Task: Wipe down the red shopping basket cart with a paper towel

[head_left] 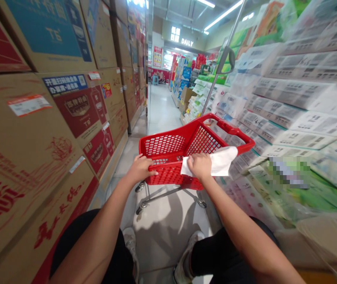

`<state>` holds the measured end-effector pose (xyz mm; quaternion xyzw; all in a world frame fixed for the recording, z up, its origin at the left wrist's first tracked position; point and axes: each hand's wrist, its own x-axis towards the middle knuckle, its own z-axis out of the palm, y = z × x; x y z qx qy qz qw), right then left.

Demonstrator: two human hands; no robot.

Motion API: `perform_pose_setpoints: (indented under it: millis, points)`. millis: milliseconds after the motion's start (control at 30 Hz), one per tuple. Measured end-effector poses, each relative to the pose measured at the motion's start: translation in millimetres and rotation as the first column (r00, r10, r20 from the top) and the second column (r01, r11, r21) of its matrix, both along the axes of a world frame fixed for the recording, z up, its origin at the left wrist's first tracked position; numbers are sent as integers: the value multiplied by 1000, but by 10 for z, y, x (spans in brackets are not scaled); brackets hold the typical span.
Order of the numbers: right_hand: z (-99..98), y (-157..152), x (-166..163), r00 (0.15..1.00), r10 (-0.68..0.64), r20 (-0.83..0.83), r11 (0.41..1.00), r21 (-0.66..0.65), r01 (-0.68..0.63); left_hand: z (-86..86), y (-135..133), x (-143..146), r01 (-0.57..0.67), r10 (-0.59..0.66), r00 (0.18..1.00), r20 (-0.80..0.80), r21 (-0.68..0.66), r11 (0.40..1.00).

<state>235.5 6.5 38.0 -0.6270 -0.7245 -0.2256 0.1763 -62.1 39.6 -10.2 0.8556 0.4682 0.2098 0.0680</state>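
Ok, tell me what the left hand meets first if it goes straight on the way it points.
The red basket: the left hand has its fingers on the near wall, so it would likely press straight into that mesh.

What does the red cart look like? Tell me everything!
The red cart is a small plastic basket with mesh walls, on a grey metal frame with small wheels on the pale floor. A red handle arches over its far side, and nothing shows inside. The left hand grips its near rim. The right hand presses a white cloth against that rim.
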Motion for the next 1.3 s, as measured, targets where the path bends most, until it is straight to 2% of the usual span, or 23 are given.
perform_pose_setpoints:
  millis: [167,267,367,500,600,700,767,833,967,1067,1167,1233,1300]
  points:
    - [-255,-230,-983,985,133,-112,991,13,-132,6,-72,61,67,-64,996,-65,48,997]
    - [-260,-283,-1118,974,194,-113,980,-10,-196,31,-72,21,88,-87,994,-64,20,996]
    - [-182,-289,-769,975,218,-47,974,-44,-220,66,-57,-59,106,-107,993,-38,-42,994]
    - [14,-275,158,997,47,53,999,13,-48,89,-49,-127,95,-97,995,-18,-67,993]
    - [164,-240,766,994,-21,108,997,82,12,76,-79,-94,98,-100,994,-50,-53,994]
    - [188,-175,940,995,-61,74,989,141,50,36,-127,7,101,-99,991,-89,20,995]
    - [106,-142,762,997,-81,8,982,174,78,0,-150,87,83,-74,991,-111,81,993]
    - [-33,-140,388,997,-54,-55,982,178,63,-34,-157,156,70,-56,991,-121,116,991]
    - [-312,-230,-579,979,111,-168,986,142,-87,-64,-164,228,71,-56,993,-109,146,987]
    - [-393,-293,-1038,957,208,-201,976,106,-190,-34,-187,209,61,-45,993,-109,149,987]
    - [-355,-274,-1000,948,294,-124,956,48,-290,19,-193,137,51,-38,993,-111,115,992]
    - [-278,-216,-715,960,275,-53,962,20,-274,46,-172,75,51,-41,993,-108,84,995]
    - [-159,-137,-287,982,187,11,982,4,-187,59,-134,18,50,-44,994,-100,54,997]
